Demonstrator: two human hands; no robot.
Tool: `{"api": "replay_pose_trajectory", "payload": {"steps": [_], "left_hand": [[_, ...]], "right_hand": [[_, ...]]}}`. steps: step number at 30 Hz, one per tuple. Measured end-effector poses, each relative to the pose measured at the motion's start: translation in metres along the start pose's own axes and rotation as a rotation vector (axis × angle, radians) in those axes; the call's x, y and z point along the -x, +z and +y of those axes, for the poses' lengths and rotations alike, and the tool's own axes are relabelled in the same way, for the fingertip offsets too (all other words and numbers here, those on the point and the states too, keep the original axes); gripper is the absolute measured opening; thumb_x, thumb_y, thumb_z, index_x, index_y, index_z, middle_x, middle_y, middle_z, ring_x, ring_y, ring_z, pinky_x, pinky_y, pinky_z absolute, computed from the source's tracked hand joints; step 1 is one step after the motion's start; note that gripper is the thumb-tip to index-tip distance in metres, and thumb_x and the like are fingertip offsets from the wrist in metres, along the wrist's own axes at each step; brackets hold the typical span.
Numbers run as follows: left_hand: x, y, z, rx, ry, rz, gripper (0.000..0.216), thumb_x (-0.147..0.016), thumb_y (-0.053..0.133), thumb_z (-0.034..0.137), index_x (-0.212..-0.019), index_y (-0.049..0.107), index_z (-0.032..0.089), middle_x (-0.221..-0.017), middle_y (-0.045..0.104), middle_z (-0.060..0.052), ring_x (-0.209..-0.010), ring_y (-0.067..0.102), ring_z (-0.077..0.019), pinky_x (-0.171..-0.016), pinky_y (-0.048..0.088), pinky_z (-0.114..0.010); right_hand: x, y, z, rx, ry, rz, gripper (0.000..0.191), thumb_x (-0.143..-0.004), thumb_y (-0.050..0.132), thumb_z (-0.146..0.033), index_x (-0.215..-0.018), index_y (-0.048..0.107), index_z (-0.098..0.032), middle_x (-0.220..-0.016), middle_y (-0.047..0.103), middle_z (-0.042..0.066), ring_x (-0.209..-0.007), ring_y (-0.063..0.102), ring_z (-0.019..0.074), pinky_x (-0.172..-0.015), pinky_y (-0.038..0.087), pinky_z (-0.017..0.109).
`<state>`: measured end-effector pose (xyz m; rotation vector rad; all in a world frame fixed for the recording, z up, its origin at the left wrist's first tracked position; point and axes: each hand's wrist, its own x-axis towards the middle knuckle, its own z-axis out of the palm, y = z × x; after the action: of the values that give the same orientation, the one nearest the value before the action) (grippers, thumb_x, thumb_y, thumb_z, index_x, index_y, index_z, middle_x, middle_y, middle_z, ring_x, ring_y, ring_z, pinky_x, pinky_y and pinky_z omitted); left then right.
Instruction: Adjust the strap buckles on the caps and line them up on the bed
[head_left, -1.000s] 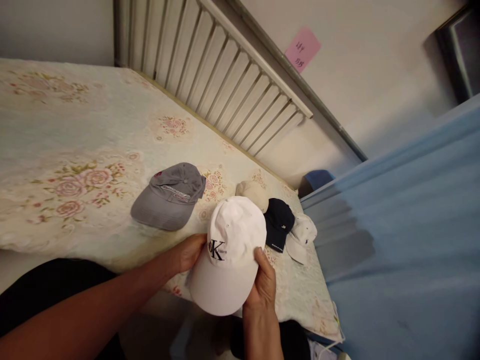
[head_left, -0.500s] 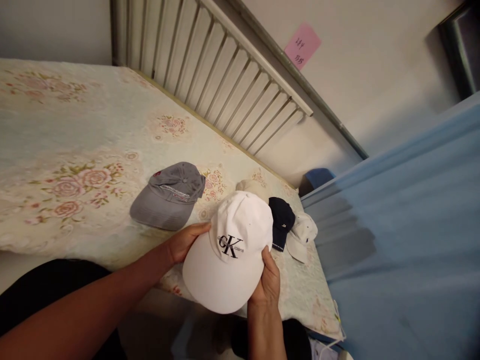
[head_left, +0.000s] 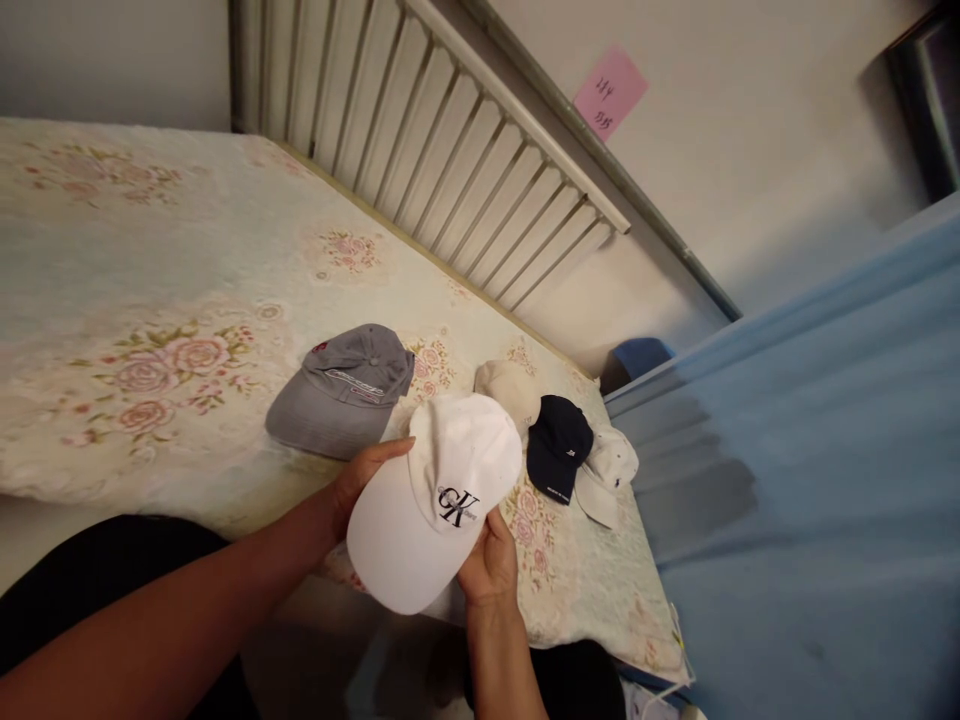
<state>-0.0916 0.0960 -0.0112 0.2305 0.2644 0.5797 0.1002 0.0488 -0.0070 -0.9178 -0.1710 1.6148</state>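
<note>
Both hands hold a white baseball cap with a black "CK" mark, its brim pointing down and left toward me. My left hand grips the cap's left edge where brim meets crown, thumb on top and the other fingers hidden beneath. On the opposite side my right hand is closed on the lower right edge, its fingers partly under the cap. A grey cap lies on the floral cover just left of the held one. To the right lie a beige cap, a navy cap and an off-white cap.
The floral cover spreads over a bed-like surface. Behind it stands a white radiator against the wall, with a pink note above. A blue curtain hangs along the right side.
The white cap has shifted left and turned, its front now facing more to the right. My right hand moved left with it, uncovering more of the beige and navy caps.
</note>
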Motion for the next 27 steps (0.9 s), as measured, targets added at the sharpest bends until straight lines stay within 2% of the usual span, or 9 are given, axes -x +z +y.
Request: {"api": "replay_pose_trajectory", "payload": {"steps": [5,15,22,27], "left_hand": [[-0.003,-0.001,-0.001,0.017,-0.061,0.018,0.073,-0.075,0.053,0.063,-0.11,0.064,0.0,-0.091,0.074,-0.018,-0.086,0.068,-0.0368,-0.088,0.047,-0.044],[0.001,0.009,-0.002,0.021,-0.015,0.091,0.071,-0.075,0.055,0.063,-0.118,0.062,0.007,-0.094,0.074,-0.016,-0.093,0.068,-0.0357,-0.09,0.048,-0.044],[0.0,0.011,0.0,0.035,0.001,0.061,0.071,-0.075,0.053,0.064,-0.115,0.064,0.006,-0.095,0.074,-0.017,-0.097,0.066,-0.0366,-0.092,0.047,-0.044],[0.0,0.012,0.0,0.048,-0.016,0.053,0.067,-0.077,0.054,0.06,-0.115,0.063,0.005,-0.093,0.074,-0.016,-0.094,0.067,-0.0358,-0.093,0.046,-0.045]], "right_hand": [[-0.003,-0.004,0.001,0.009,-0.012,-0.024,0.033,-0.088,0.055,-0.035,-0.112,0.066,-0.016,-0.104,0.074,0.008,-0.106,0.065,0.0214,-0.106,0.038,0.045],[0.009,0.003,-0.01,0.014,-0.015,-0.026,0.035,-0.089,0.05,-0.041,-0.108,0.069,-0.017,-0.103,0.075,0.007,-0.11,0.063,0.0229,-0.107,0.037,0.047],[0.008,0.006,-0.015,0.018,-0.077,-0.004,0.03,-0.088,0.053,-0.035,-0.103,0.071,-0.016,-0.098,0.076,0.006,-0.109,0.064,0.0203,-0.108,0.037,0.042],[0.007,0.006,-0.013,0.058,-0.028,0.01,0.03,-0.087,0.052,-0.031,-0.103,0.071,-0.013,-0.097,0.076,0.008,-0.107,0.065,0.0226,-0.106,0.039,0.044]]}}
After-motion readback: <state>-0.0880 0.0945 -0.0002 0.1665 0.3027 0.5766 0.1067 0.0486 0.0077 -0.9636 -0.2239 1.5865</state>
